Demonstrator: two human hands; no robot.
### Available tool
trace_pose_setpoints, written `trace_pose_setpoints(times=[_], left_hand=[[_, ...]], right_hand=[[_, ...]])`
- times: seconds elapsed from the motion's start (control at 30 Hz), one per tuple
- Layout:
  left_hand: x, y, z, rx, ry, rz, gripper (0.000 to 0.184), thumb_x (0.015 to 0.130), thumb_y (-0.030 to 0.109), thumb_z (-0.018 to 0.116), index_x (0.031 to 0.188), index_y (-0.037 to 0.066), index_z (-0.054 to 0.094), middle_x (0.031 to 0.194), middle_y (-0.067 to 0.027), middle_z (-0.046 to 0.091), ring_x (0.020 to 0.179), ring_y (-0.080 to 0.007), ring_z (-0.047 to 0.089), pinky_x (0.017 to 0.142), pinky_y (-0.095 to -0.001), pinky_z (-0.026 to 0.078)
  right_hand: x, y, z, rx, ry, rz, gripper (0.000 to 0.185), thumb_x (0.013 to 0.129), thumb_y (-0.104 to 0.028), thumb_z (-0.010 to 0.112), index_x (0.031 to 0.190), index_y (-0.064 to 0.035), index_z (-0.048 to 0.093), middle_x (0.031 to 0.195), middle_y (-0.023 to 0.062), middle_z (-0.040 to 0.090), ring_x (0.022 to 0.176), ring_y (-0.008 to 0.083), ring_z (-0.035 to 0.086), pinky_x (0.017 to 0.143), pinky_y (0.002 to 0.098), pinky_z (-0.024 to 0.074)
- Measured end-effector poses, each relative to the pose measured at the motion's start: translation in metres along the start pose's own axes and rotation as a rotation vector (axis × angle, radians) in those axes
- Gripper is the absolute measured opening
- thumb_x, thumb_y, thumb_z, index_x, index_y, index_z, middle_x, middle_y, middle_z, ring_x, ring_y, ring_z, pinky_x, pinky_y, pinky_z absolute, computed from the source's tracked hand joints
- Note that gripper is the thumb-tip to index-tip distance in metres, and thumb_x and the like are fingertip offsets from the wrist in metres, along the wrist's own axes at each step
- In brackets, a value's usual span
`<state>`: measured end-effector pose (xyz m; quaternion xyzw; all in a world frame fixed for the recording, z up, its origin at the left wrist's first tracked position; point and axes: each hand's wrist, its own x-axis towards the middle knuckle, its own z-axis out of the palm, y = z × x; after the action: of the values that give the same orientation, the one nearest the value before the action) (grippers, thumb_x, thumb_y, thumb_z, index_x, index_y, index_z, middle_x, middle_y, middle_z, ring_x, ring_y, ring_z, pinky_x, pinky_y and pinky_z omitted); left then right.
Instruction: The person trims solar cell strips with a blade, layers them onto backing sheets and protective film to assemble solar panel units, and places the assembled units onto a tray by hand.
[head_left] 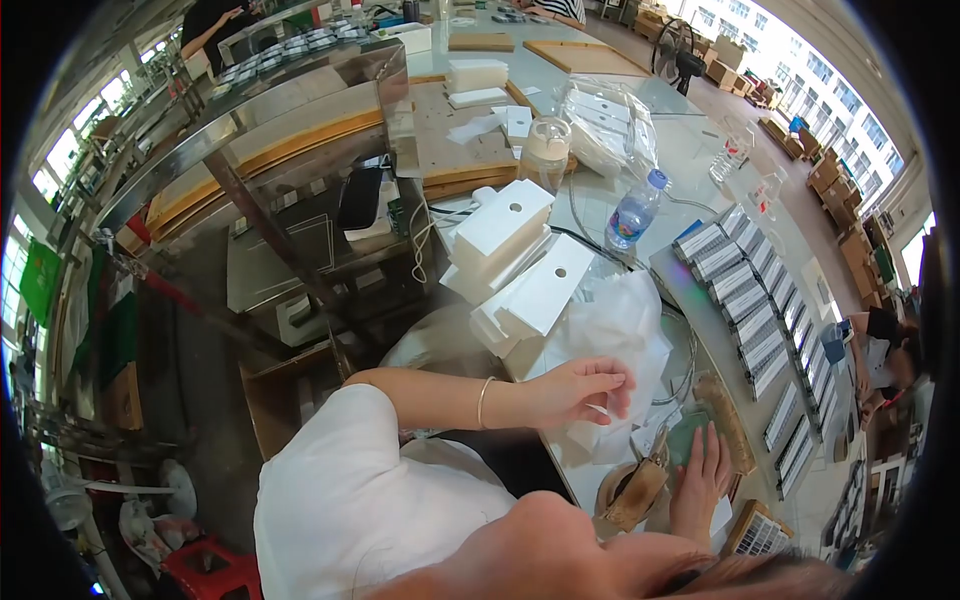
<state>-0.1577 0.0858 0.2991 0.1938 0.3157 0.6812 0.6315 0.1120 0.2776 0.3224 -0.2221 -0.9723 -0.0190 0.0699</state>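
Note:
My left hand (582, 391), a thin bracelet at its wrist, hovers over crumpled white sheets (618, 325). Its fingers are loosely curled and apart, with nothing visible between them. My right hand (703, 470) lies flat with fingers spread on a pale green, flat item (686, 437); what lies beneath the palm is hidden. A brown, worn long block (724, 420) is just beyond those fingers. Close to the right wrist is a brown, roll-shaped item (634, 495). White boxes with round holes (545, 290) are stacked near my left forearm.
Rows of striped, flat pieces (750, 290) lie along the right of the table. A water bottle (635, 210), a lidded jar (546, 150) and plastic-wrapped white boxes (605, 120) stand farther back. A metal-framed rack (260, 210) is at left. Another person (880, 350) is at far right.

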Motion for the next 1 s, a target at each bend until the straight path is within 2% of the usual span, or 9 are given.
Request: trace_pose_setpoints(times=[0.07,0.13,0.23,0.37,0.47,0.5,0.8,0.93,1.0], left_hand=[[0.000,-0.002,-0.001,0.005,0.004,0.005,0.015,0.109,0.028,0.054,0.114,0.016,0.061,0.098,0.0033,0.066,0.100,-0.0118,0.066,0.083,-0.0305,0.052],[-0.004,0.001,0.002,0.030,0.043,-0.005,0.016,0.108,0.029,0.055,0.114,0.015,0.061,0.098,0.0024,0.066,0.100,-0.0120,0.066,0.081,-0.0303,0.053],[-0.006,0.005,0.007,0.038,0.167,-0.016,0.019,0.105,0.025,0.061,0.118,0.012,0.063,0.100,-0.0011,0.068,0.093,-0.0128,0.069,0.068,-0.0252,0.055],[-0.006,-0.001,0.001,0.057,0.213,0.005,0.018,0.108,0.020,0.054,0.121,0.010,0.061,0.097,-0.0010,0.066,0.090,-0.0125,0.069,0.062,-0.0217,0.056],[-0.004,-0.006,0.000,0.046,0.155,0.001,0.019,0.108,0.019,0.051,0.121,0.009,0.061,0.096,-0.0012,0.066,0.088,-0.0119,0.069,0.061,-0.0216,0.057],[-0.004,-0.006,-0.003,0.057,0.070,0.005,0.018,0.109,0.017,0.048,0.118,0.010,0.061,0.099,-0.0019,0.065,0.093,-0.0124,0.068,0.068,-0.0234,0.058],[-0.012,-0.006,0.016,0.169,0.066,0.023,0.017,0.109,0.019,0.050,0.118,0.009,0.061,0.097,-0.0027,0.065,0.095,-0.0132,0.069,0.066,-0.0230,0.059],[-0.027,-0.007,0.024,0.271,0.065,0.055,0.016,0.109,0.020,0.050,0.115,0.009,0.059,0.096,-0.0020,0.065,0.092,-0.0115,0.068,0.063,-0.0220,0.056],[-0.042,-0.005,0.030,0.283,0.254,0.230,0.012,0.109,0.021,0.051,0.112,0.010,0.057,0.102,-0.0049,0.064,0.083,-0.0117,0.065,0.057,-0.0214,0.050]], right_hand=[[-0.001,0.002,-0.001,-0.121,0.002,-0.026,0.078,0.086,-0.002,0.067,0.157,-0.0071,0.038,0.167,0.0163,0.029,0.151,0.0368,0.030,0.123,0.0513,0.0246],[0.003,0.005,0.000,0.028,-0.081,-0.006,0.077,0.090,-0.005,0.061,0.161,-0.0048,0.031,0.169,0.0172,0.024,0.157,0.0362,0.020,0.127,0.0512,0.0172],[0.007,0.005,-0.008,0.086,-0.136,0.036,0.078,0.094,-0.019,0.053,0.164,-0.0051,0.022,0.171,0.0192,0.018,0.158,0.0367,0.018,0.127,0.0540,0.0132],[0.008,0.013,-0.009,0.144,-0.099,0.026,0.084,0.093,-0.028,0.066,0.162,-0.0042,0.025,0.170,0.0180,0.022,0.157,0.0352,0.022,0.127,0.0535,0.0176],[0.003,0.017,-0.001,0.104,-0.065,0.017,0.084,0.094,-0.032,0.066,0.162,-0.0036,0.025,0.169,0.0179,0.023,0.157,0.0347,0.022,0.127,0.0527,0.0173],[0.004,0.018,0.000,0.112,-0.062,0.041,0.084,0.094,-0.032,0.066,0.162,-0.0036,0.025,0.169,0.0179,0.023,0.157,0.0347,0.022,0.127,0.0527,0.0173],[0.003,0.026,-0.002,0.126,-0.066,-0.014,0.081,0.098,-0.035,0.063,0.161,-0.0024,0.025,0.168,0.0184,0.025,0.157,0.0323,0.020,0.129,0.0504,0.0129],[-0.009,0.025,-0.016,0.424,0.079,0.017,0.073,0.096,-0.027,0.067,0.157,-0.0052,0.033,0.164,0.0183,0.033,0.152,0.0353,0.032,0.124,0.0493,0.0276],[-0.014,0.022,-0.031,0.579,0.186,0.079,0.068,0.095,-0.024,0.069,0.154,-0.0062,0.040,0.161,0.0183,0.037,0.149,0.0366,0.037,0.121,0.0489,0.0340]])
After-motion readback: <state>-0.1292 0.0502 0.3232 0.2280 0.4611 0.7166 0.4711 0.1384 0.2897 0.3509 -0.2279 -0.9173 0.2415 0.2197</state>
